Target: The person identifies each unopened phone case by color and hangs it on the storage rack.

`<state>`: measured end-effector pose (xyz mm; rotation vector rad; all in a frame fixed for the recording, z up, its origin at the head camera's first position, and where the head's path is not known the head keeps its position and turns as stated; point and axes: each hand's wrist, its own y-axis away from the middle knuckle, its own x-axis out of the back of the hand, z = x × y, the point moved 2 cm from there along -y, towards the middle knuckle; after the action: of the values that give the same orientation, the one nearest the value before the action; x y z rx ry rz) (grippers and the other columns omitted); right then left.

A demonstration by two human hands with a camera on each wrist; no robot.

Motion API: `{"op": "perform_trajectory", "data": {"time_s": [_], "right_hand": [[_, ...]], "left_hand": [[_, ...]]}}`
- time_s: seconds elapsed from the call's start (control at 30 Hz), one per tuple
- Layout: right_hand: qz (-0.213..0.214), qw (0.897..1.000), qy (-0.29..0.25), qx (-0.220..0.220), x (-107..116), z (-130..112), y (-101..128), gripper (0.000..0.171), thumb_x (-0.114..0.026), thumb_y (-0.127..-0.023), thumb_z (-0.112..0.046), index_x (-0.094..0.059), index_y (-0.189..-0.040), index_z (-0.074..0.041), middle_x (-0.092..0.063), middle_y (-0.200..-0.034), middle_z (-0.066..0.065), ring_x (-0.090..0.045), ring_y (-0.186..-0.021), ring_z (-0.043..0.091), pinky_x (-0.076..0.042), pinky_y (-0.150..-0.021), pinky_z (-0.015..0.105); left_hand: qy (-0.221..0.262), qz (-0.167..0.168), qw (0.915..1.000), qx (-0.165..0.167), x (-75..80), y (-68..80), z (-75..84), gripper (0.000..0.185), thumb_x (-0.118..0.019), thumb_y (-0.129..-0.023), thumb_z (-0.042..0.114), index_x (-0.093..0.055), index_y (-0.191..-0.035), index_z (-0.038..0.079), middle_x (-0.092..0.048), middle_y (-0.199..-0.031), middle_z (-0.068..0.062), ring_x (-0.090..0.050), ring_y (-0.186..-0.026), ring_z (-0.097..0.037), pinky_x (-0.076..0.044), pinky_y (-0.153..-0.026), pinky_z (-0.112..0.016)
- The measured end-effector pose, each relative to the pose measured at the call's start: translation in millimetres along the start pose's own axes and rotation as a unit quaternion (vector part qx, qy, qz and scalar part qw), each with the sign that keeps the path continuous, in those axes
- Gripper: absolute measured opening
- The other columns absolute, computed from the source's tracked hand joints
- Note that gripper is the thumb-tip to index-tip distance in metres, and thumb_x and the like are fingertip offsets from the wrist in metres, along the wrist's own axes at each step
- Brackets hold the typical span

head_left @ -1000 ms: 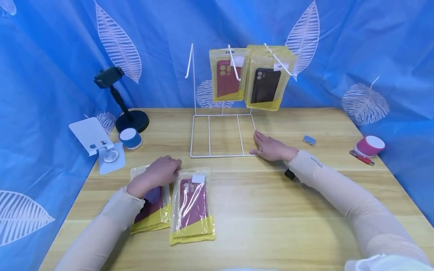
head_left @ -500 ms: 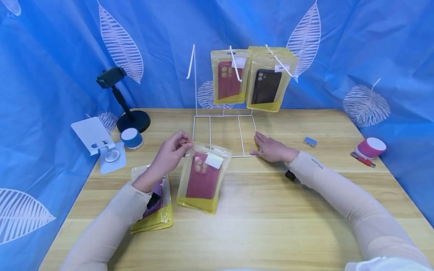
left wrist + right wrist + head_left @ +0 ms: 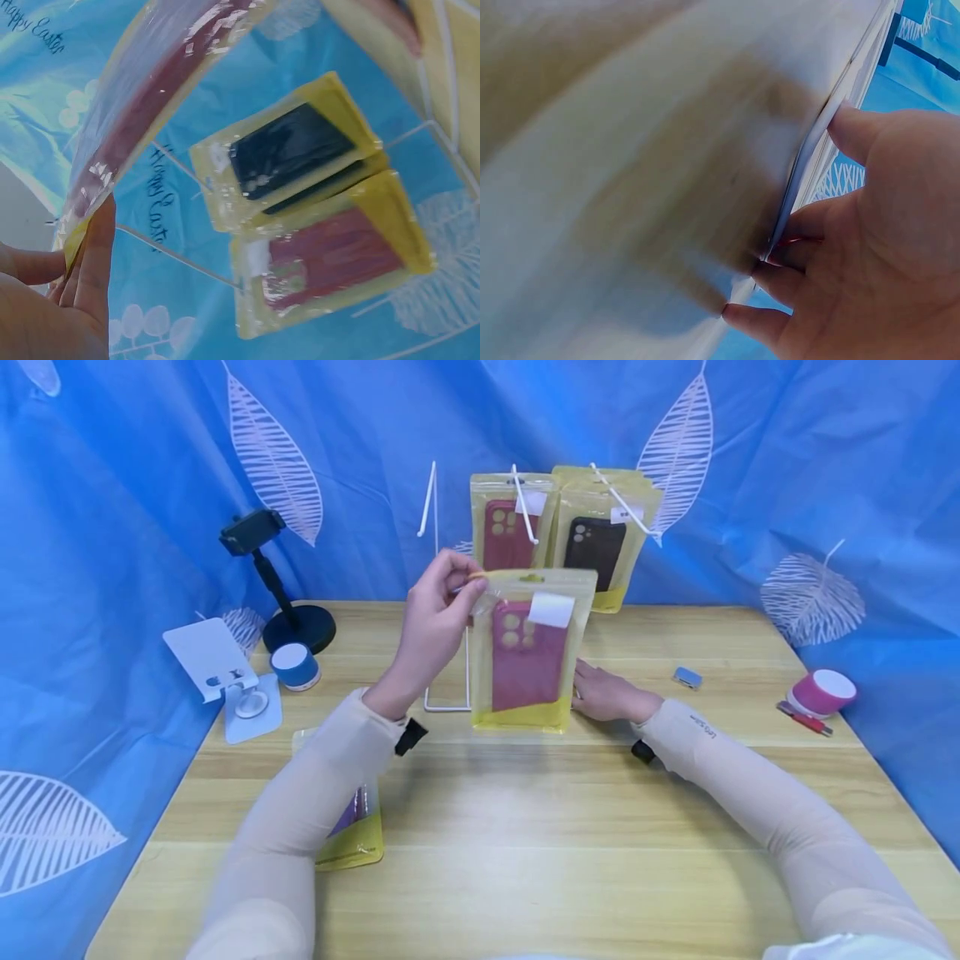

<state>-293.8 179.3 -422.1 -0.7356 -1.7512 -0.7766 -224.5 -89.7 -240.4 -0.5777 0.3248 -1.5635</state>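
My left hand (image 3: 438, 622) pinches the top left corner of a clear-and-yellow zip bag (image 3: 528, 664) with a dark red phone case inside. The bag hangs upright, in front of the white wire rack (image 3: 447, 708). Its hang hole and white label show at the top. In the left wrist view, thumb and fingers grip the bag's edge. My right hand (image 3: 609, 693) rests at the rack base's front right corner, fingertips against the wire in the right wrist view. Behind, a bagged red case (image 3: 510, 535) hangs on the middle hook and bagged black cases (image 3: 595, 547) on the right one.
Another bagged case (image 3: 358, 843) lies under my left forearm. A white folding stand (image 3: 210, 652), a blue-and-white round item (image 3: 295, 667) and a black phone holder (image 3: 300, 627) stand left. Right are a small blue item (image 3: 687, 677), a pink round item (image 3: 822, 693) and a red item (image 3: 804, 718).
My left hand has picked up the bagged red case from the table and carried it up and to the right, in front of the rack. My right hand has stayed at the rack's base.
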Motion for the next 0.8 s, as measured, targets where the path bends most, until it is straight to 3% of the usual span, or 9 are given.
{"op": "perform_trajectory", "data": {"time_s": [0.1, 0.27, 0.43, 0.67, 0.8], "right_hand": [[0.02, 1.0, -0.009, 0.015, 0.4, -0.1, 1.1, 0.063, -0.048, -0.103, -0.032, -0.027, -0.156, -0.005, -0.022, -0.16, 0.028, -0.027, -0.146, 0.046, -0.026, -0.114, 0.067], [0.024, 0.999, -0.033, 0.033, 1.8, -2.4, 2.4, 0.057, -0.053, -0.103, -0.03, -0.037, -0.153, -0.009, -0.025, -0.159, 0.028, -0.027, -0.146, 0.046, -0.027, -0.115, 0.066], [0.008, 0.999, -0.041, 0.014, 1.9, -2.4, 2.8, 0.065, -0.053, -0.103, -0.036, -0.03, -0.155, -0.007, -0.019, -0.162, 0.027, -0.024, -0.147, 0.047, -0.025, -0.115, 0.067], [-0.016, 1.0, -0.002, -0.022, -2.7, 3.4, -0.4, 0.082, -0.047, -0.103, -0.045, -0.012, -0.155, 0.007, -0.008, -0.164, 0.027, -0.015, -0.151, 0.043, -0.021, -0.119, 0.062], [-0.022, 0.999, 0.008, -0.028, -3.8, 4.1, -1.6, 0.082, -0.045, -0.103, -0.046, -0.012, -0.154, 0.009, -0.007, -0.163, 0.028, -0.014, -0.151, 0.042, -0.021, -0.12, 0.061]], "left_hand": [[-0.017, 0.015, 0.9996, -0.018, -7.0, -13.7, 5.6, 0.01, -0.058, -0.099, 0.006, -0.057, -0.103, -0.003, -0.073, -0.097, -0.016, -0.055, -0.062, -0.011, -0.048, -0.054, -0.023], [-0.034, 0.035, 0.9988, -0.006, -12.3, -28.5, 3.8, 0.012, -0.058, -0.1, 0.009, -0.058, -0.106, -0.002, -0.074, -0.101, -0.014, -0.05, -0.057, -0.014, -0.043, -0.052, -0.023], [-0.04, 0.043, 0.9982, 0.01, -13.7, -35.2, -5.0, 0.013, -0.058, -0.1, 0.009, -0.059, -0.106, -0.002, -0.074, -0.105, -0.013, -0.053, -0.06, -0.012, -0.042, -0.052, -0.022], [-0.077, 0.057, 0.9953, 0.013, -12.7, -48.3, -18.8, 0.012, -0.059, -0.099, 0.011, -0.059, -0.106, 0.0, -0.075, -0.109, -0.012, -0.049, -0.061, -0.01, -0.038, -0.056, -0.022], [-0.104, 0.067, 0.992, 0.023, -11.6, -61.5, -27.0, 0.012, -0.058, -0.1, 0.013, -0.059, -0.107, 0.002, -0.075, -0.11, -0.009, -0.044, -0.057, -0.011, -0.035, -0.056, -0.023]]}}
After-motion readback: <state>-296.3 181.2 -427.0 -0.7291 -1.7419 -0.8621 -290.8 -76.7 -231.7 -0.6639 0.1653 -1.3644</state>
